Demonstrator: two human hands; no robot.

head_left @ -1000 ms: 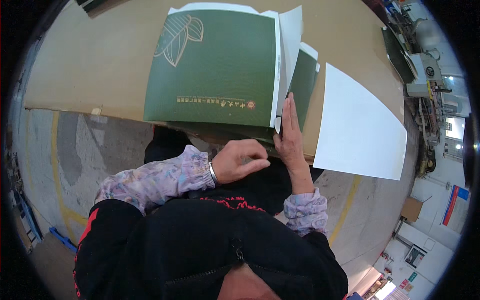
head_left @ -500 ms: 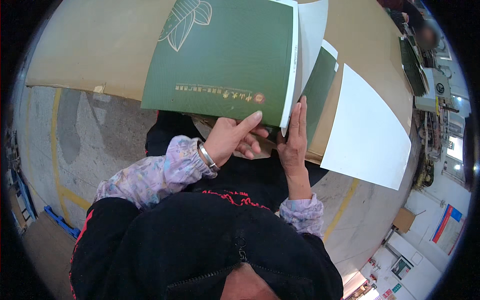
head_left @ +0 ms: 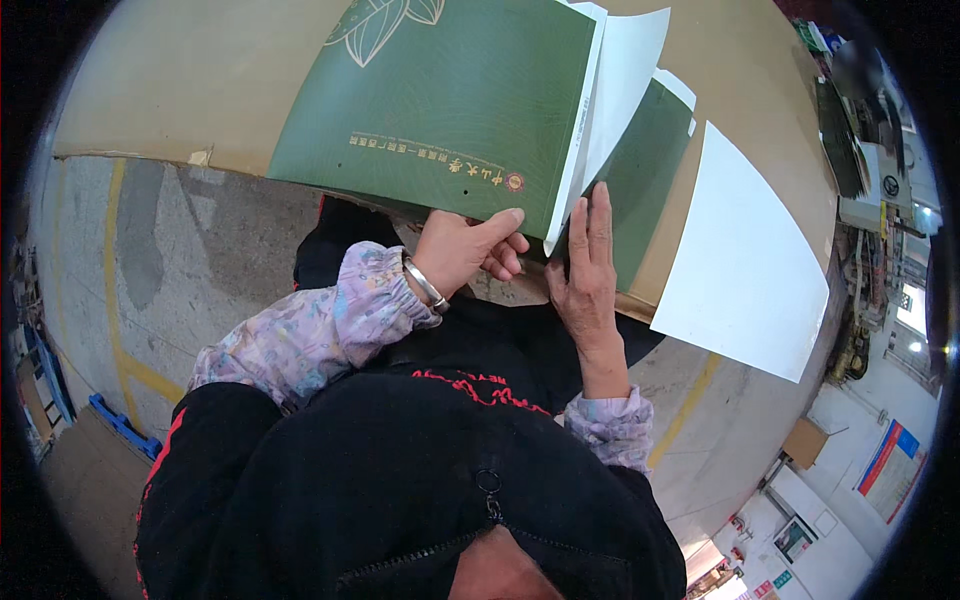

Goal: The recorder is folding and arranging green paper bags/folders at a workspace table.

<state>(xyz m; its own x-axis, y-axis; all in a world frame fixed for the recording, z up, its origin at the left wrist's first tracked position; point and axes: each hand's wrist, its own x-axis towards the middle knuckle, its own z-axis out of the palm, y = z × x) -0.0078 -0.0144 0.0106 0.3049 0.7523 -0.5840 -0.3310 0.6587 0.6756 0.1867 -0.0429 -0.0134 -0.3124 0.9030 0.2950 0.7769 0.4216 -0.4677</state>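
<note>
A green printed card [head_left: 440,110] with a pale leaf drawing and gold lettering lies over the near edge of the table. My left hand [head_left: 462,250] pinches its near edge, thumb on top and the other fingers curled below. Along its right side runs a white strip, and a loose white flap [head_left: 628,70] lifts up beside it. My right hand [head_left: 588,285] has its fingers stretched out flat, touching the white flap's lower end and a second green card [head_left: 648,165]. That card lies partly under the first. The left fingertips are partly hidden.
A white sheet [head_left: 745,265] with a curved side overhangs the table's front right edge. Brown board [head_left: 180,90] covers the tabletop. More dark green cards [head_left: 840,135] stand in a pile at the far right, near machinery. Yellow lines [head_left: 118,270] mark the grey floor.
In the picture, the first green card has shifted slightly left and up, and its white flap spreads wider. More of the second card shows. My hands keep nearly the same pose.
</note>
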